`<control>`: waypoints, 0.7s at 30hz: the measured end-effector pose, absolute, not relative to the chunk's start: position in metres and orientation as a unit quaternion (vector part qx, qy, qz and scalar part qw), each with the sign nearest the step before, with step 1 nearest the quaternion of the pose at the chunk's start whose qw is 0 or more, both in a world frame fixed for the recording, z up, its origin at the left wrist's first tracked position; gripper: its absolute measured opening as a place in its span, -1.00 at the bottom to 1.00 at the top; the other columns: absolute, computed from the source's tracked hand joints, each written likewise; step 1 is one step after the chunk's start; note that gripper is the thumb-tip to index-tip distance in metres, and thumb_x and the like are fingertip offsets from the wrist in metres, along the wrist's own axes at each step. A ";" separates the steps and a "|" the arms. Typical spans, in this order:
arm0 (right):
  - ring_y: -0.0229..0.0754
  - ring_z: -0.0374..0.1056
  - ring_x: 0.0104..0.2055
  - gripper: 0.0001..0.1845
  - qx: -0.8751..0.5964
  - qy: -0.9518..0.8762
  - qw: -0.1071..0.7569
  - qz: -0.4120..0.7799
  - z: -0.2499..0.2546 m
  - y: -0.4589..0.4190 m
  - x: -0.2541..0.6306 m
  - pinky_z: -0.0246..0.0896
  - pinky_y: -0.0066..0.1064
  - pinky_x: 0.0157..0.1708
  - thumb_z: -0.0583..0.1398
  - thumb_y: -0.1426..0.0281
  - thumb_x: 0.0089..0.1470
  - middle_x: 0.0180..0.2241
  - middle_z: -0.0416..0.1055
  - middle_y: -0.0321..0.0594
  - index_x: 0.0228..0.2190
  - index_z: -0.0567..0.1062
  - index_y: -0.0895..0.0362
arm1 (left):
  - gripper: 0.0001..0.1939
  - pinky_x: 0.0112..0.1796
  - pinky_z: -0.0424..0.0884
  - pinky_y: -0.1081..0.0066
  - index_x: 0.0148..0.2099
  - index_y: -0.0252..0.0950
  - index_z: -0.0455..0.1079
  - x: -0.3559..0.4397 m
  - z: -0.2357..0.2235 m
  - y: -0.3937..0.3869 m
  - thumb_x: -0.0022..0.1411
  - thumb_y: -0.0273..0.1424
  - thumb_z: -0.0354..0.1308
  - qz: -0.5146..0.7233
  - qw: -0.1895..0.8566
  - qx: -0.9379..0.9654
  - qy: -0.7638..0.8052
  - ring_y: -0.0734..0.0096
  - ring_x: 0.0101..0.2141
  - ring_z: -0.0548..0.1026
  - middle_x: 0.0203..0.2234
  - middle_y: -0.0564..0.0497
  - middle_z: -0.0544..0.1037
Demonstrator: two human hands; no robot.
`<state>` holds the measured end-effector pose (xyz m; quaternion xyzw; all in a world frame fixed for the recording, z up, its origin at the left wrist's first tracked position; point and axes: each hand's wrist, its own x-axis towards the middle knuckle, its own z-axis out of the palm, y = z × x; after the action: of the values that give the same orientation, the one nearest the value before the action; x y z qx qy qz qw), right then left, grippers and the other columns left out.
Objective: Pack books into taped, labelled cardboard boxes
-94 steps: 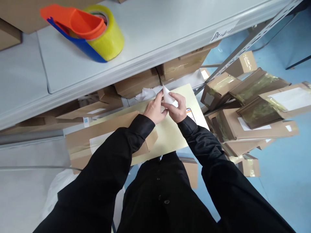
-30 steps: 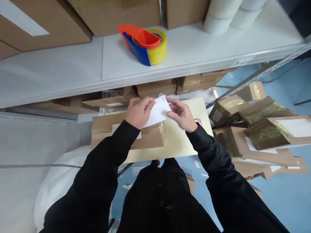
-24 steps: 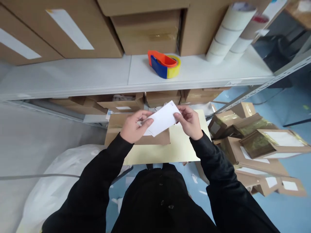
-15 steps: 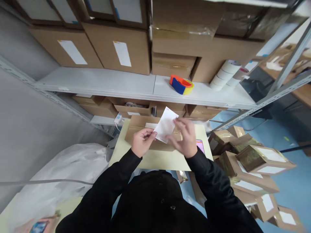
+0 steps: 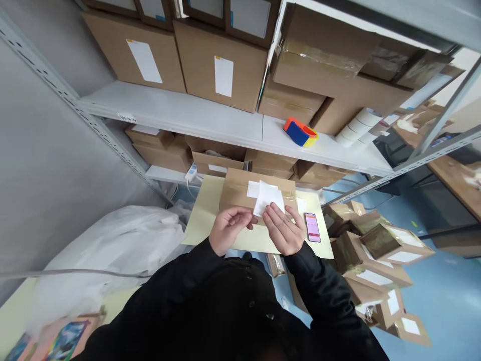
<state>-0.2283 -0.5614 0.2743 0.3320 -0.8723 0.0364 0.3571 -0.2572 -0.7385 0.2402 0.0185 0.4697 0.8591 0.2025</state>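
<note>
A closed cardboard box (image 5: 236,188) lies on the cream tabletop (image 5: 203,203) before me. Over its top is a white paper label (image 5: 267,193), overlapping another white label (image 5: 253,189) on the box. My right hand (image 5: 285,228) lies over the lower right part of the upper label, palm down with fingers stretched. At that label's lower left corner, my left hand (image 5: 231,228) has its thumb and curled fingers pinched together. Whether the upper label is fully flat on the box, I cannot tell.
A phone (image 5: 312,227) with a lit pink screen lies to the right. Behind the table, a metal shelf (image 5: 225,115) holds boxes, tape rolls (image 5: 358,128) and a coloured strap ring (image 5: 300,132). Labelled boxes (image 5: 376,250) are piled right; white plastic sheeting (image 5: 124,245) lies left.
The label has come down from the air onto the box top. My right hand has settled on it with fingers straight. The view has shifted, so the phone shows fully.
</note>
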 end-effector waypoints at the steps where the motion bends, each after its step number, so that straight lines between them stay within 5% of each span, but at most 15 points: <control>1: -0.09 0.39 0.00 -0.67 0.332 -0.875 0.352 0.034 0.276 -0.565 -0.227 0.28 -0.24 0.01 0.14 0.57 0.10 -0.08 0.47 -0.15 -0.10 0.47 0.08 | -0.78 -0.39 0.40 0.45 -0.36 -0.35 0.45 -0.257 0.241 -0.741 0.07 -0.26 0.26 0.854 0.205 0.021 0.478 0.49 -0.52 0.47 -0.50 -0.03 0.58; 11: -0.12 0.42 -0.04 -0.69 0.303 -0.902 0.301 0.056 0.269 -0.578 -0.222 0.32 -0.26 -0.07 0.14 0.53 0.12 -0.10 0.50 -0.24 -0.13 0.49 0.00 | -0.75 -0.47 0.32 0.49 -0.43 -0.33 0.35 -0.262 0.246 -0.755 0.17 -0.24 0.15 0.815 0.183 0.100 0.541 0.56 -0.58 0.36 -0.58 0.06 0.46; 18: -0.12 0.47 -0.23 -0.73 0.137 -0.912 0.132 0.363 0.295 -0.611 -0.225 0.38 -0.29 -0.25 0.30 0.24 -0.05 -0.31 0.54 -0.15 -0.28 0.50 0.09 | -0.77 -0.46 0.30 0.49 -0.40 -0.30 0.35 -0.262 0.237 -0.760 0.24 -0.27 0.06 0.761 0.064 0.192 0.616 0.52 -0.54 0.38 -0.57 0.06 0.44; 21: -0.21 0.44 -0.37 -0.82 0.058 -0.900 0.081 0.425 0.301 -0.621 -0.223 0.37 -0.37 -0.32 0.30 0.26 -0.04 -0.41 0.52 -0.23 -0.38 0.51 0.09 | -0.80 -0.43 0.30 0.49 -0.40 -0.29 0.36 -0.262 0.235 -0.763 0.25 -0.34 0.05 0.723 0.008 0.249 0.644 0.51 -0.51 0.40 -0.54 0.05 0.46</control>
<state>-0.2234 -0.6205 0.3005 0.0582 -0.8996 0.4253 0.0808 -0.2618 -0.7633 0.2347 0.2490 0.6444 0.7230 0.0076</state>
